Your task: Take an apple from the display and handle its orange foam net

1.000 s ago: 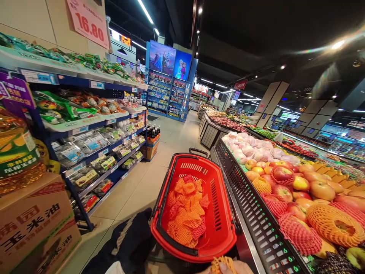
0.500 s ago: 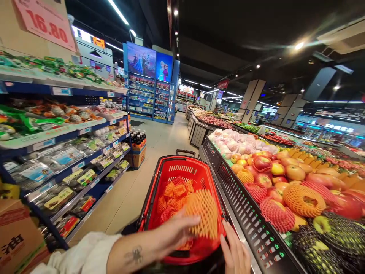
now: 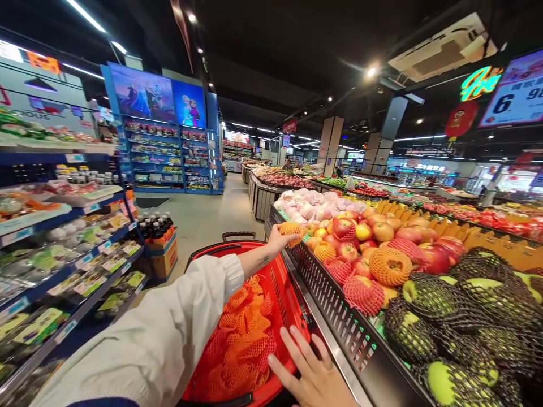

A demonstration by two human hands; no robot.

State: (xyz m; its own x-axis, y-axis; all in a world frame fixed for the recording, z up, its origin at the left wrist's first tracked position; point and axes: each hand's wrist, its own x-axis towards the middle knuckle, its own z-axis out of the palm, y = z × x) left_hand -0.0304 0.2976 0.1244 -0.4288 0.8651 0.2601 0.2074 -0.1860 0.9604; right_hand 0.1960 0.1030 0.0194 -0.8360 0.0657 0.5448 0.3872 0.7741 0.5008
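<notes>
1. Counter (image 3: 335, 308): carried produce behind a black slotted wall on its left edge. Pale bagged produce (image 3: 314, 204) lay by the far left corner, apples (image 3: 348, 250) farther along that edge, and green fruit (image 3: 428, 297) in dark netting toward the near end.
2. Red basket (image 3: 292, 305): stood just beside the counter's left edge; contact between the two could not be told.
3. Heap of foam nets (image 3: 252, 322): orange and pinkish, loose on the basket floor, partly behind the left sleeve (image 3: 169, 316).
4. Right hand (image 3: 311, 367): fingers spread wide, palm down over the basket's near right rim. Nothing held. Touch on the rim unclear; judged that resting it there would steady the basket.
5. Left hand (image 3: 280, 240): reached across the basket to the counter's left edge, near the far left corner, fingers closed around an orange foam net.
6. Orange foam net (image 3: 292, 230): held at that edge, beside the apples. Contents, if any, hidden. Judged a light grip best, as the mesh would probably crush; wrist best kept above the slotted wall to avoid snagging.
</notes>
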